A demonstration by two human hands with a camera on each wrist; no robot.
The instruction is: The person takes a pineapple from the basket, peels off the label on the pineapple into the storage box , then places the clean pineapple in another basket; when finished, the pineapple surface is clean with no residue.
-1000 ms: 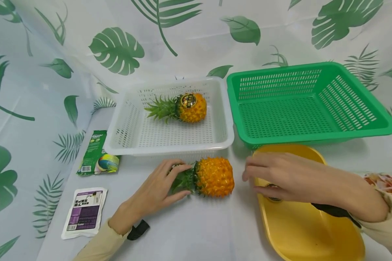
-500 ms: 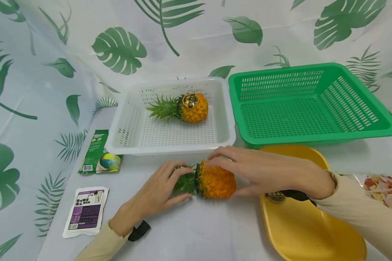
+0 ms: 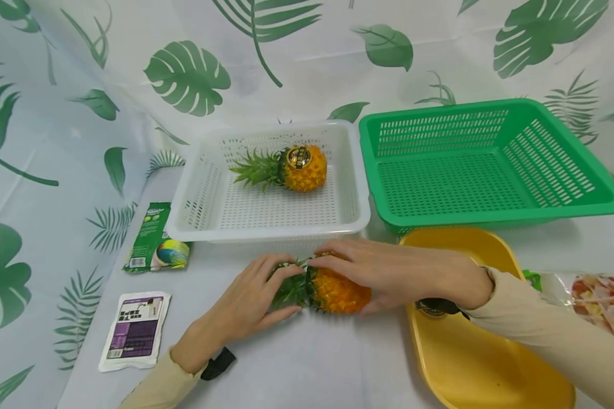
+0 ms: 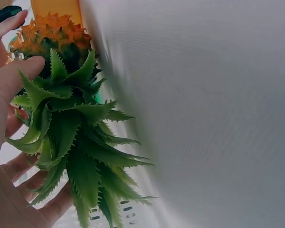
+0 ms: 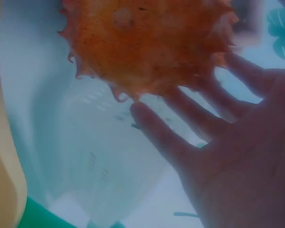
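A small orange pineapple (image 3: 337,292) lies on its side on the white tabletop, its leafy crown (image 4: 80,137) toward the left. My left hand (image 3: 258,292) holds it by the crown, thumb on the near side and fingers on the far side. From the right, my right hand (image 3: 376,272) grips the orange body, its fingers over the far side and the thumb near the base. In the right wrist view, fingertips (image 5: 140,109) touch the spiky skin. Behind the hands, a second pineapple (image 3: 305,176) with a black round sticker lies in a white basket (image 3: 266,234).
A green basket (image 3: 491,216) stands at the back right. In front of it sits a yellow tray (image 3: 481,369), partly under my right forearm, with a dark round label showing inside. Green (image 3: 158,238) and purple-white (image 3: 135,332) packets lie left; a clear food packet (image 3: 601,301) lies right.
My right hand has moved left from over the yellow tray onto the pineapple's body and taken hold of it. The left hand has stayed at the crown.
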